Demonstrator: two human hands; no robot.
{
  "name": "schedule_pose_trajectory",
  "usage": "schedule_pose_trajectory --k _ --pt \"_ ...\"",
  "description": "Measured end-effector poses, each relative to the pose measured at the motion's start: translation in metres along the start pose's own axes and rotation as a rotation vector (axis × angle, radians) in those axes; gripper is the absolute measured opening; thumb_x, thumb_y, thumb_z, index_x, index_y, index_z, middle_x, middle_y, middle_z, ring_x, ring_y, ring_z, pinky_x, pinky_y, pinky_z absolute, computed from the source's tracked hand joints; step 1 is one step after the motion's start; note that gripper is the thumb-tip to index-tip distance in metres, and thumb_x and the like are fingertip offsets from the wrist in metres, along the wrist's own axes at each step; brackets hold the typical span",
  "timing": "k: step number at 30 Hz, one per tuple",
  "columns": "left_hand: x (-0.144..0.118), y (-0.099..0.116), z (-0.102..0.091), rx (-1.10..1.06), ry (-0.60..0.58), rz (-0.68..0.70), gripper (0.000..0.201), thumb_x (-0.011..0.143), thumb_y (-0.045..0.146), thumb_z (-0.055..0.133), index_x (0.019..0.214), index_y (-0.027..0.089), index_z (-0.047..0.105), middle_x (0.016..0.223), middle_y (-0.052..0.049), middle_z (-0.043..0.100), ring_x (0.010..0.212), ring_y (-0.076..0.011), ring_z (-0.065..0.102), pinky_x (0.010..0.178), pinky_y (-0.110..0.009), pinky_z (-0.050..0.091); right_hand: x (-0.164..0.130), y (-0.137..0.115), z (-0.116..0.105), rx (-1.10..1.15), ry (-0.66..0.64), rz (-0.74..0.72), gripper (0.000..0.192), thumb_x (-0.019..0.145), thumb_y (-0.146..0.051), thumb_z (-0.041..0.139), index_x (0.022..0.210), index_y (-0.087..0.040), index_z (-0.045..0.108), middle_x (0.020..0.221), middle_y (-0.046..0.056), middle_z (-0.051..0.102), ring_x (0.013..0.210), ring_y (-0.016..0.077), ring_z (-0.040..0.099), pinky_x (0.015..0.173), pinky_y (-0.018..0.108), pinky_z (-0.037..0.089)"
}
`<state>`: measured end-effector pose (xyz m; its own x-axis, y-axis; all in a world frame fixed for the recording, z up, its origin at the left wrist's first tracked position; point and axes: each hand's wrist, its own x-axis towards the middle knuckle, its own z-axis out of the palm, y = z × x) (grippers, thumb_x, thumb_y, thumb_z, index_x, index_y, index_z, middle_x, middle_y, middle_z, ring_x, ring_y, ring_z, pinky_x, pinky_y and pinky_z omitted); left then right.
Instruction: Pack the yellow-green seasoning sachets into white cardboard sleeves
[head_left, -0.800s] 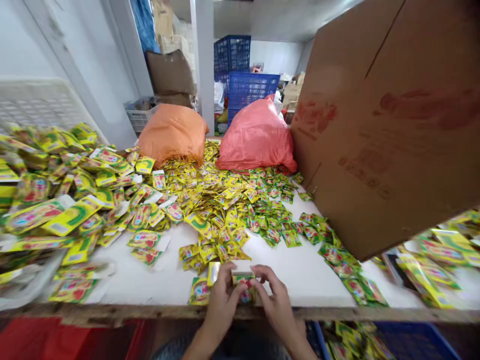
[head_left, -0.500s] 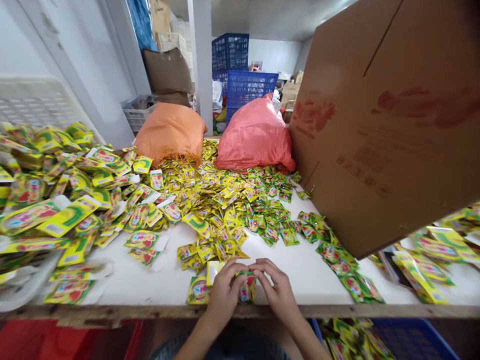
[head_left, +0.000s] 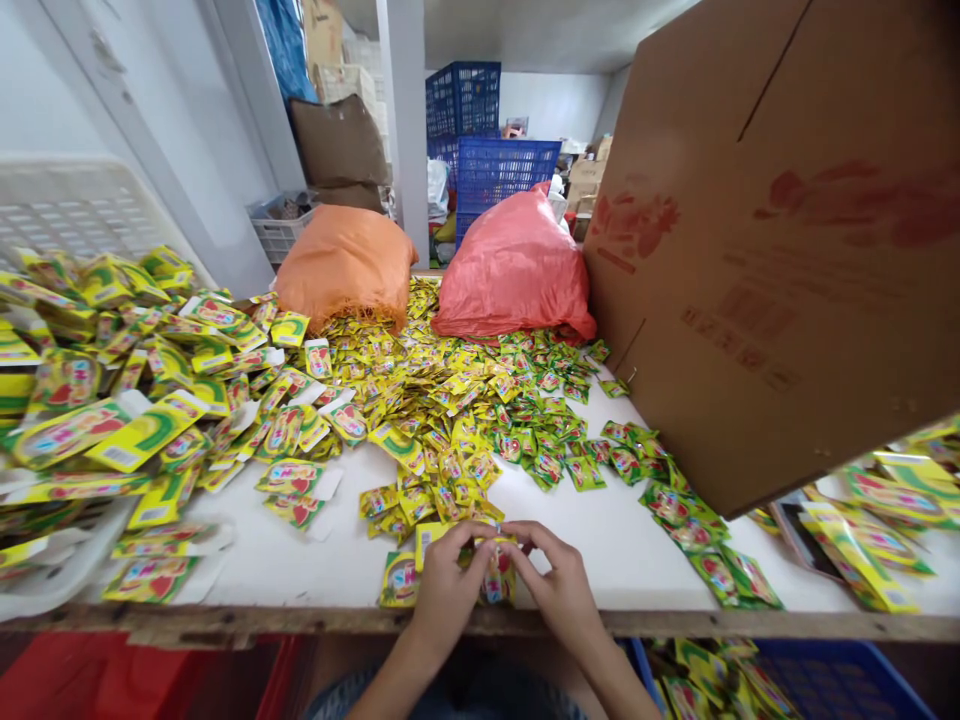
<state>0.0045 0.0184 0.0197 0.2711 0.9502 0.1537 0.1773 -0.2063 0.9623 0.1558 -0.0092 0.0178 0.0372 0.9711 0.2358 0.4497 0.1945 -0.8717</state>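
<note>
Carton (head_left: 757, 270) R of sachets (head_left: 427, 390); sacks (head_left: 517, 268) bhnd.

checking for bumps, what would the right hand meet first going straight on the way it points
Probably the left hand, its fingers just ahead at the small box; exact depth is unclear.

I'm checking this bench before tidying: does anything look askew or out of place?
Yes, the large cardboard box on the right: it looks tilted, its bottom edge slanting upward over the white table rather than sitting flat. Nothing else clearly stands out.
</note>
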Motion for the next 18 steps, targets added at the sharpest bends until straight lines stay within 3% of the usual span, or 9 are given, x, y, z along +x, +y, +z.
schedule_pose_trajectory --k 4,9,13,18 --pt "0.007 0.003 0.001 0.040 0.002 -0.019 0.016 0.082 0.027 0.053 0.085 0.017 0.066 0.083 -0.003 0.070 0.079 -0.0168 0.063 0.075 -0.026 0.047 0.007 -0.002 -0.003 -0.051 -0.021 0.027 0.018 0.086 -0.032 0.050 0.087 -0.019 0.063 0.078 0.002 0.066 0.070 0.0145 0.059 0.065 0.022 0.045" --pt "0.011 0.004 -0.001 0.071 -0.007 0.002 0.017 0.083 0.026 0.052 0.084 0.018 0.067 0.081 -0.003 0.069 0.077 -0.0162 0.062 0.072 -0.025 0.046 0.011 -0.003 -0.004 -0.107 -0.065 -0.011 0.015 0.087 -0.028 0.048 0.087 -0.020 0.061 0.081 0.001 0.065 0.072 0.0137 0.059 0.068 0.022 0.043" --pt "0.004 -0.003 -0.005 0.008 -0.018 0.040 0.016 0.082 0.026 0.055 0.088 0.020 0.068 0.092 -0.005 0.069 0.090 -0.0175 0.061 0.085 -0.028 0.044 0.008 0.003 -0.007 -0.012 -0.112 -0.045 0.016 0.088 -0.026 0.047 0.089 -0.020 0.062 0.087 0.003 0.065 0.084 0.0155 0.059 0.076 0.024 0.044" --pt "-0.003 -0.006 -0.002 -0.083 -0.039 -0.047 0.017 0.081 0.028 0.056 0.090 0.020 0.068 0.094 -0.005 0.069 0.091 -0.0186 0.062 0.085 -0.030 0.046 0.005 0.009 -0.006 0.131 -0.160 0.044 0.017 0.086 -0.030 0.050 0.091 -0.019 0.062 0.085 0.004 0.066 0.080 0.0164 0.061 0.075 0.026 0.047"
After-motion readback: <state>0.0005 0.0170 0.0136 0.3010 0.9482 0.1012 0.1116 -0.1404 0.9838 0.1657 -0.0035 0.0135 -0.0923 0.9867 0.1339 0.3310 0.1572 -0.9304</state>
